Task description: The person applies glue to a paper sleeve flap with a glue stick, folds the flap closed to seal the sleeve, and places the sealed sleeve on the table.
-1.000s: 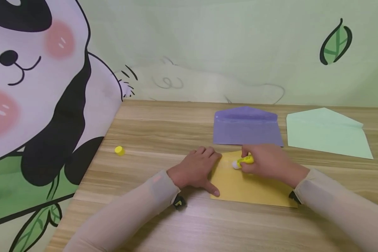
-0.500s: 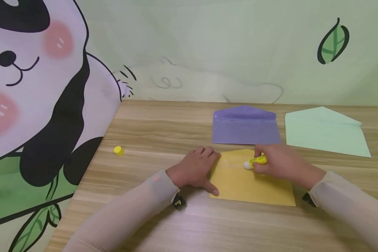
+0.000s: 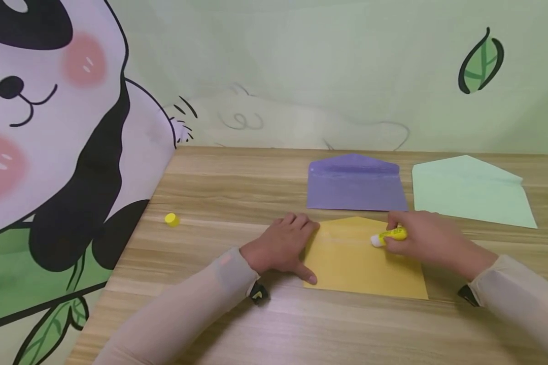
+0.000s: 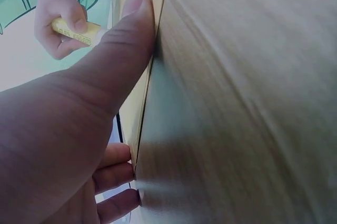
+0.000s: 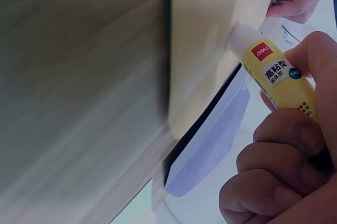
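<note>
A yellow envelope (image 3: 361,274) lies on the wooden table with its low pointed flap toward the back. My left hand (image 3: 285,248) rests spread along its left edge, the thumb (image 4: 138,21) on the front left corner and the other fingertips near the back left one. In my right hand (image 3: 434,241) I grip a yellow glue stick (image 3: 395,234), uncapped, tilted with its white end down on the envelope below the flap. In the right wrist view the glue stick (image 5: 276,71) shows a red label, and its white end meets the paper. A faint glue streak runs to the left of it.
Behind the yellow envelope lies a purple envelope (image 3: 356,190), and right of that a mint green envelope (image 3: 472,195). A small yellow cap (image 3: 171,219) sits on the table (image 3: 219,187) at the left. A cloth with a panda print (image 3: 265,61) hangs behind.
My right hand has drawn the glue stick rightward across the yellow envelope, and a faint streak now shows behind it. The left hand has stayed on the left edge.
</note>
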A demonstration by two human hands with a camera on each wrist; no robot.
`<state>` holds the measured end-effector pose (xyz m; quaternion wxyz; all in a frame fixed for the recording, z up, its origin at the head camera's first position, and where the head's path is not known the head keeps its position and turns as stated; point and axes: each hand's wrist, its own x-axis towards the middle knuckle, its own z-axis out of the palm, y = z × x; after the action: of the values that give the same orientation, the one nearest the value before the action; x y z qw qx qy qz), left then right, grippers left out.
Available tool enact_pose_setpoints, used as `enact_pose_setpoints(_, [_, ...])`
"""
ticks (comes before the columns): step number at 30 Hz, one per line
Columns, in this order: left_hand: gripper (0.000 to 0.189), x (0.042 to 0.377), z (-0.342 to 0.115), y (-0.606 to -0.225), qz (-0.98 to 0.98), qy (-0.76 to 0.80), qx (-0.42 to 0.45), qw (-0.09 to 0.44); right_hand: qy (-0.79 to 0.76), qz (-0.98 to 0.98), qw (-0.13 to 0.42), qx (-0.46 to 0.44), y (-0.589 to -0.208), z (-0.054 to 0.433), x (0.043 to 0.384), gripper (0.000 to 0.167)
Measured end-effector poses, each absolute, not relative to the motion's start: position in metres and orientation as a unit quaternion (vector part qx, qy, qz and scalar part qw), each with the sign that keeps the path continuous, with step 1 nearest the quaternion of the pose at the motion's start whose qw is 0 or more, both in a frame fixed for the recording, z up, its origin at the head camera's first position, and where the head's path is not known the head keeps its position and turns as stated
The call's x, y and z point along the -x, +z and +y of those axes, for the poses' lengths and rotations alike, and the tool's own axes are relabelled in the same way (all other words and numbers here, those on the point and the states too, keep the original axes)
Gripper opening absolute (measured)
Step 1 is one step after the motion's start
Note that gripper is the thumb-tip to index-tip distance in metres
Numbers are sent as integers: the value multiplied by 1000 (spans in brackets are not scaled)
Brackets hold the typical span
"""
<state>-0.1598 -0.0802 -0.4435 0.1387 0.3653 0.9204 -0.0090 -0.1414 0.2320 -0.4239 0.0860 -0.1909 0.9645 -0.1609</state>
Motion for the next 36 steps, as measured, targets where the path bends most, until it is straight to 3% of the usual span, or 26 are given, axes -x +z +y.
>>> enact_pose_setpoints(36, [122, 160, -82, -446, 919, -1, -369, 138, -148, 974, 87, 147, -423, 286, 127, 15])
